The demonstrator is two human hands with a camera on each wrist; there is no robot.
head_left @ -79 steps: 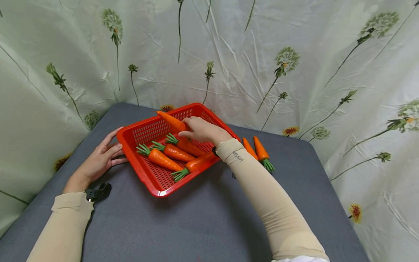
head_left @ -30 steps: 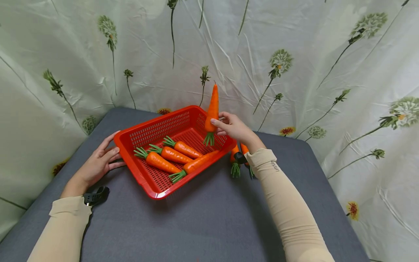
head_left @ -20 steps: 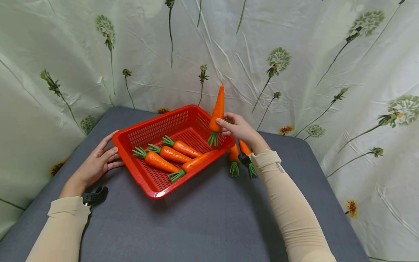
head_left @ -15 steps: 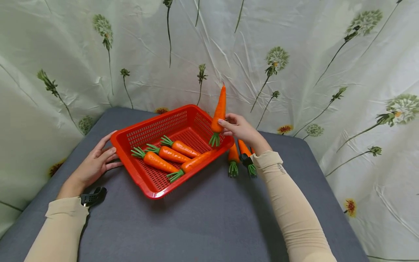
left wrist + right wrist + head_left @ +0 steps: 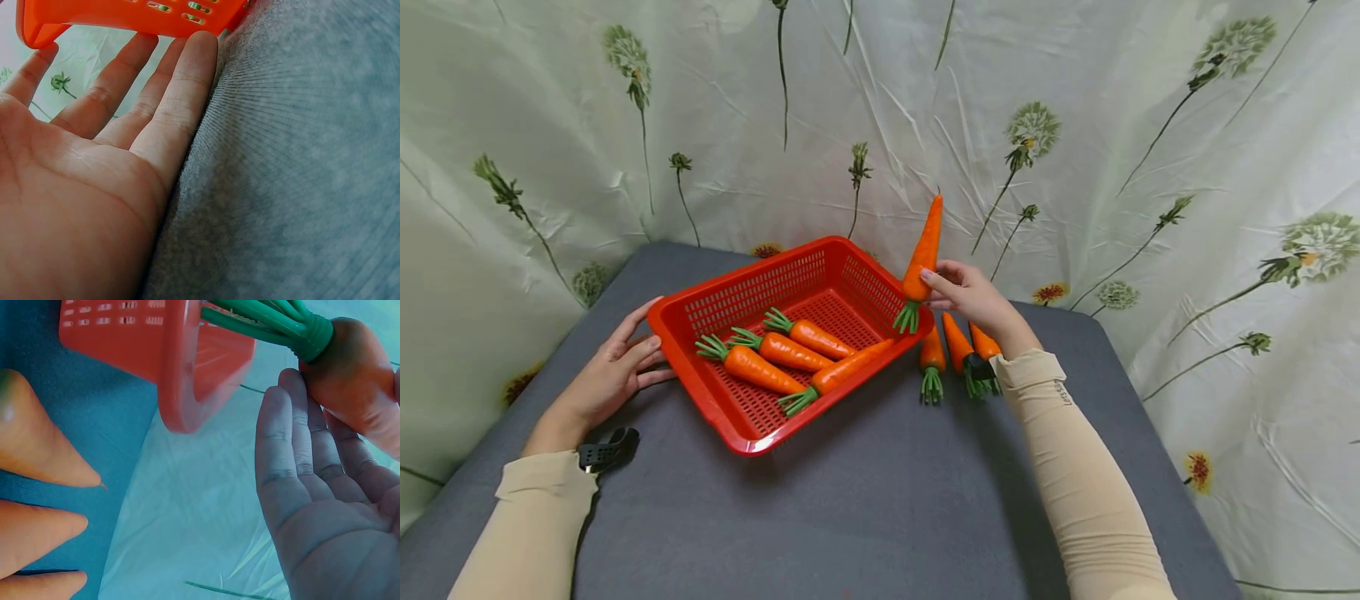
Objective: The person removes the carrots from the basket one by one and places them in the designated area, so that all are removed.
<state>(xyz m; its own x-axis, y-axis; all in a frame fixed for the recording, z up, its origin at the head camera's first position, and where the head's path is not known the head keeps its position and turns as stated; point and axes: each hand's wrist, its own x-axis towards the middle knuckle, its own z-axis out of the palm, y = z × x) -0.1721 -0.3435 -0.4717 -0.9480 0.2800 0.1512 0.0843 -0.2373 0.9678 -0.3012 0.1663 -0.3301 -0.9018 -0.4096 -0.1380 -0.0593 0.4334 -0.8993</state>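
Between the thumb and fingers of my right hand [image 5: 973, 302] is a carrot [image 5: 925, 250], tip up and green stalks down. It is held over the right rim of the red plastic basket [image 5: 760, 287]. In the right wrist view the stalks [image 5: 275, 328] overlap the basket's edge. My left hand [image 5: 598, 383] is at the basket's left end, fingers extended. The left wrist view has those fingertips [image 5: 201, 47] against the basket's outer wall [image 5: 125, 19]. Several carrots [image 5: 763, 369] lie inside the basket, stalks toward the left.
Three more carrots [image 5: 955, 343] lie on the grey tabletop [image 5: 850, 517] right of the basket, partly behind my right wrist. A white curtain [image 5: 737, 108] with a dandelion print hangs along the back and sides of the table.
My right hand lifted the carrot out of the basket's middle, turned it upright and carried it right to the rim. My left hand stayed at the basket's left end.
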